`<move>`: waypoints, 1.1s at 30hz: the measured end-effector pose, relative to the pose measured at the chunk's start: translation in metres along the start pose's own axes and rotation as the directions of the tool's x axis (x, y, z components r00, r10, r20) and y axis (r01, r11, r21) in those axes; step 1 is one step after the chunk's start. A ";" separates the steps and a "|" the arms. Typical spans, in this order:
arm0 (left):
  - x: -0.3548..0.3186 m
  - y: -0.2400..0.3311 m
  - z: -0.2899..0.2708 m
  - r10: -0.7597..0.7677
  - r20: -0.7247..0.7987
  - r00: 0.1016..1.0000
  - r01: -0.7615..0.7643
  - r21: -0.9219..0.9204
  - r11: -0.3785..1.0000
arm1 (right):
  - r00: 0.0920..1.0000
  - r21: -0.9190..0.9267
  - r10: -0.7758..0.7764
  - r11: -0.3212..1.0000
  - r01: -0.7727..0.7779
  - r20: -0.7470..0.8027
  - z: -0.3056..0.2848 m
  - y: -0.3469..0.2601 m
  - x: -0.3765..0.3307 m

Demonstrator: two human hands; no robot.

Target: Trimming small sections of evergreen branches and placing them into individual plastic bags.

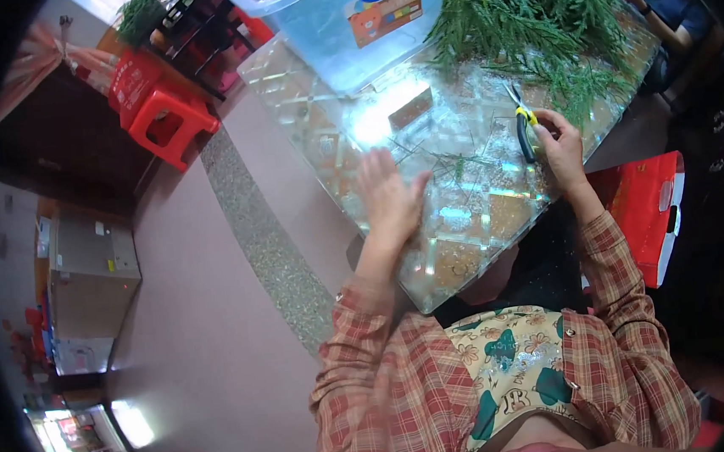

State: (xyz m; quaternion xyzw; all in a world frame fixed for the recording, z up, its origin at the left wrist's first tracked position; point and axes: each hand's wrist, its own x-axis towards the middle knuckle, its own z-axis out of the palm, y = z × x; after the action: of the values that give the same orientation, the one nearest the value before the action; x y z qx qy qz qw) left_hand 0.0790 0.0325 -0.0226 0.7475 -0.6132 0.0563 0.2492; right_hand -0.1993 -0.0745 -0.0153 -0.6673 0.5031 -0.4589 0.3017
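My right hand (562, 149) grips a pair of pliers (525, 120) with yellow and black handles, the metal jaws pointing away from me over the table. Flat and slightly blurred, my left hand (392, 196) has its fingers stretched out at the table's left side; I cannot tell whether it touches the surface. Between the hands lie thin green sprigs and dark stems (458, 167) among scattered pale bits. A large pile of green needle-leaved branches (523, 9) covers the far right of the table.
The patterned, shiny table (458, 261) has a clear plastic bin (313, 39) with a blue handle at its far left. A small brown block (411, 110) lies before it. Red stools (162, 114) stand left, a red box (646, 212) right. Another person (672, 2) sits at the far right.
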 end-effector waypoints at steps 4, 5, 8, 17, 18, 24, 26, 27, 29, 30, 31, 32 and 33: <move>-0.004 0.042 0.000 0.206 0.106 0.973 -0.172 -0.263 0.949 | 0.994 0.047 -0.104 0.994 0.102 0.041 0.012 -0.007 0.036; -0.007 0.052 -0.002 0.320 0.152 0.935 -0.229 -0.431 0.873 | 0.990 0.018 -0.129 0.992 0.128 0.059 0.020 -0.010 0.046; -0.004 0.062 0.002 0.405 0.007 0.914 -0.366 -0.411 0.835 | 0.979 0.070 -0.191 0.980 0.186 0.072 0.037 -0.017 0.073; 0.047 0.010 0.031 0.159 -0.027 0.987 -0.159 -0.001 0.987 | 0.973 -0.140 -0.164 0.972 0.187 0.165 0.077 -0.033 0.094; 0.046 0.033 0.016 0.172 0.172 0.970 -0.145 -0.160 0.976 | 0.974 -0.177 -0.134 0.970 0.167 0.181 0.080 -0.030 0.093; -0.011 0.083 0.024 0.462 0.104 0.881 -0.409 -0.323 0.853 | 0.961 -0.322 -0.164 0.918 0.231 0.223 0.121 -0.040 0.098; -0.018 0.090 0.024 0.500 0.080 0.862 -0.443 -0.358 0.822 | 0.981 -0.270 -0.124 0.949 0.162 0.152 0.136 -0.044 0.090; -0.020 0.094 0.022 0.522 0.081 0.849 -0.460 -0.371 0.807 | 0.964 -0.305 -0.184 0.922 0.237 0.190 0.143 -0.044 0.087; -0.017 0.093 0.019 0.527 0.109 0.843 -0.469 -0.331 0.819 | 0.948 -0.346 -0.234 0.889 0.299 0.216 0.151 -0.044 0.087; -0.013 0.092 0.018 0.526 0.123 0.842 -0.471 -0.309 0.826 | 0.930 -0.326 -0.249 0.885 0.332 0.271 0.153 -0.047 0.084; -0.011 0.091 0.018 0.535 0.129 0.835 -0.478 -0.314 0.820 | 0.906 -0.298 -0.264 0.882 0.365 0.330 0.154 -0.050 0.078; -0.008 0.089 0.018 0.509 0.091 0.856 -0.447 -0.364 0.817 | 0.912 -0.302 -0.256 0.885 0.354 0.321 0.149 -0.052 0.077; -0.009 0.088 0.019 0.467 0.063 0.882 -0.403 -0.415 0.816 | 0.904 -0.254 -0.251 0.902 0.348 0.346 0.140 -0.054 0.073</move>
State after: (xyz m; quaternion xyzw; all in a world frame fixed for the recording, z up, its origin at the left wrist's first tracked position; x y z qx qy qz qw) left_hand -0.0106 0.0214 -0.0157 0.5240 -0.7849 -0.0721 0.3228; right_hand -0.0444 -0.1358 -0.0019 -0.8390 0.4062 -0.3070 0.1920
